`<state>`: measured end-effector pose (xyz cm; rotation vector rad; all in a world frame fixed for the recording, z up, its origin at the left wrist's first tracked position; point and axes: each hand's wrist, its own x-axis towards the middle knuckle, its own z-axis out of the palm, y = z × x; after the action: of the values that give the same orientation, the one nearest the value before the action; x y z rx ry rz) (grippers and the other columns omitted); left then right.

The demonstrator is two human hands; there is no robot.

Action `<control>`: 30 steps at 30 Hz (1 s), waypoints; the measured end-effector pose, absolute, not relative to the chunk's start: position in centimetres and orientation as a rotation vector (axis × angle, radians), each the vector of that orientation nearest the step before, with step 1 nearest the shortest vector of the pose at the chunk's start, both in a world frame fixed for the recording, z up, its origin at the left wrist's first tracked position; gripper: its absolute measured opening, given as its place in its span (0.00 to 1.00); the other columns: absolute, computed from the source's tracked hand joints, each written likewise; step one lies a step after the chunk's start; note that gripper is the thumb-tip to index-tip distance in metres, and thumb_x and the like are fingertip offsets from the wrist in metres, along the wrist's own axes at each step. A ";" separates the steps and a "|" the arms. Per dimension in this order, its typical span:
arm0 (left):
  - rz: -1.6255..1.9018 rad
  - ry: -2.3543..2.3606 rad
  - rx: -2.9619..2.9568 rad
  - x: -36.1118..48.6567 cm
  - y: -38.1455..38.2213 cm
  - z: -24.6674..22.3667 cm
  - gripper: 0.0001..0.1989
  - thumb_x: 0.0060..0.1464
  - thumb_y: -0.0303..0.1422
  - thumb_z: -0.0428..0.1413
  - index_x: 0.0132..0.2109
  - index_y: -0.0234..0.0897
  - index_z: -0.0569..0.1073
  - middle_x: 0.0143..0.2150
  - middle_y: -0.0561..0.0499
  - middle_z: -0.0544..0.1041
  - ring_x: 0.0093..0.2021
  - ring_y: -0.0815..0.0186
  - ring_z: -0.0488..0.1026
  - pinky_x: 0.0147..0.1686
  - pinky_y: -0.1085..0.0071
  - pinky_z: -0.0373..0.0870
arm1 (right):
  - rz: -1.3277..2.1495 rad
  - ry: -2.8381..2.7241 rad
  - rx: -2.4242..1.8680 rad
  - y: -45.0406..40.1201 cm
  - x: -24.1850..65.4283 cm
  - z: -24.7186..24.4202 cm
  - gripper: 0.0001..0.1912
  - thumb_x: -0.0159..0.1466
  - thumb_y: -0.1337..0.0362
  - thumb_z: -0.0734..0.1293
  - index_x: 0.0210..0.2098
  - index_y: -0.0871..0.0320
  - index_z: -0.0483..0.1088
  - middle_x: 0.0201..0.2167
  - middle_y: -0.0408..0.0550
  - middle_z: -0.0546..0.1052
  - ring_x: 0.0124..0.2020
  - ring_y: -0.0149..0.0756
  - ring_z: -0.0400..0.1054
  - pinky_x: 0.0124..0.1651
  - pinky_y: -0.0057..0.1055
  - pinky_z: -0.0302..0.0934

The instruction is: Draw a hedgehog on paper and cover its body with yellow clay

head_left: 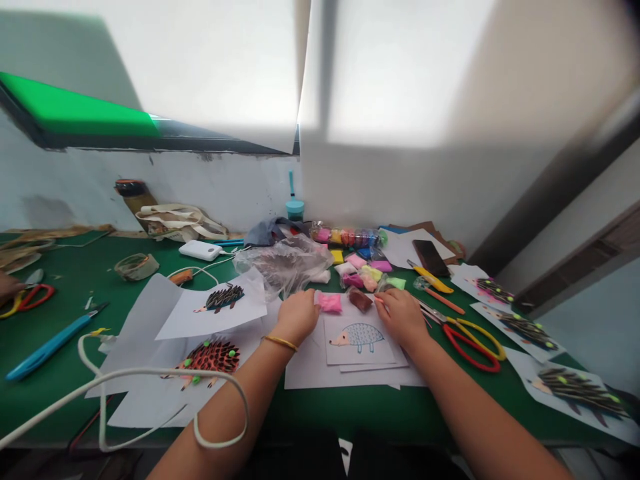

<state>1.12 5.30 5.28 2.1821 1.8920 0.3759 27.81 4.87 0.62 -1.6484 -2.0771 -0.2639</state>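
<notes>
My left hand (299, 315), with a yellow bangle at the wrist, is closed at the edge of a small bag of pink clay (330, 303). Opposite it, my right hand (401, 313) has its fingertips pinched at the right side of a bag of brown clay (360, 300). Both bags are just above a drawing of a hedgehog (361, 339) outlined in blue, with a peach face. That drawing lies on several white sheets (310, 373). Part of my fingers on each side is hidden from view.
Behind are several coloured clay bags (356, 261) and a crumpled plastic bag (287, 263). Scissors (473, 343), a yellow cutter (433, 277) and a phone (431, 258) lie right. Finished hedgehog pictures (580, 393) flank both sides. A white cable (165, 373) crosses left, near another person's hand (9, 287).
</notes>
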 end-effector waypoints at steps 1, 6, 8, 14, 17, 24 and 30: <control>0.379 1.888 2.167 1.2 5.8 5.0 0.18 0.57 0.34 0.54 0.54 0.35 0.71 0.47 0.38 0.78 0.47 0.51 0.75 0.47 0.60 0.67 | -0.258 -2.081 -1.643 4.9 27.8 0.6 0.15 0.69 0.60 0.59 0.46 0.56 0.75 0.40 0.51 0.76 0.44 0.43 0.64 0.47 0.36 0.52; 0.433 1.855 2.077 1.4 7.3 4.0 0.24 0.53 0.27 0.55 0.58 0.37 0.69 0.44 0.41 0.79 0.44 0.56 0.77 0.44 0.66 0.67 | -0.262 -2.084 -1.637 4.8 27.5 0.7 0.15 0.68 0.60 0.60 0.47 0.56 0.75 0.42 0.51 0.76 0.46 0.44 0.64 0.47 0.38 0.53; 0.477 1.831 2.051 1.4 7.4 3.9 0.26 0.52 0.26 0.55 0.59 0.37 0.68 0.43 0.42 0.80 0.43 0.57 0.77 0.42 0.68 0.67 | -0.268 -2.102 -1.610 4.7 27.1 1.1 0.15 0.67 0.60 0.60 0.48 0.55 0.74 0.44 0.52 0.76 0.47 0.45 0.64 0.48 0.38 0.54; 0.594 1.749 2.024 1.6 7.5 3.8 0.24 0.53 0.25 0.52 0.58 0.37 0.71 0.42 0.44 0.80 0.42 0.58 0.77 0.42 0.69 0.67 | -0.222 -2.293 -1.390 3.9 24.0 2.6 0.16 0.66 0.59 0.64 0.52 0.52 0.71 0.50 0.52 0.74 0.55 0.49 0.61 0.51 0.41 0.54; 0.618 1.738 2.008 1.7 7.5 3.5 0.22 0.53 0.26 0.52 0.55 0.34 0.72 0.45 0.41 0.80 0.45 0.55 0.76 0.45 0.65 0.67 | -0.216 -2.375 -1.338 4.3 22.3 2.9 0.19 0.63 0.58 0.67 0.53 0.53 0.70 0.50 0.52 0.74 0.55 0.49 0.62 0.56 0.44 0.53; 0.695 1.657 1.908 1.9 8.2 2.6 0.22 0.51 0.23 0.54 0.54 0.33 0.73 0.44 0.40 0.80 0.45 0.56 0.76 0.47 0.64 0.67 | -0.176 -2.530 -1.331 7.4 19.9 3.2 0.21 0.59 0.56 0.71 0.51 0.54 0.71 0.51 0.53 0.74 0.55 0.51 0.60 0.57 0.49 0.51; 0.867 1.499 1.710 2.2 8.2 2.5 0.22 0.51 0.23 0.55 0.55 0.33 0.71 0.42 0.45 0.80 0.38 0.64 0.76 0.43 0.69 0.70 | -0.183 -2.398 -1.389 7.1 19.7 3.4 0.16 0.61 0.56 0.68 0.47 0.55 0.73 0.46 0.53 0.76 0.52 0.50 0.62 0.56 0.48 0.51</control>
<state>2.22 8.21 2.49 1.7100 1.4988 0.8667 19.68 7.06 3.37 -1.3892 -2.3983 -0.1834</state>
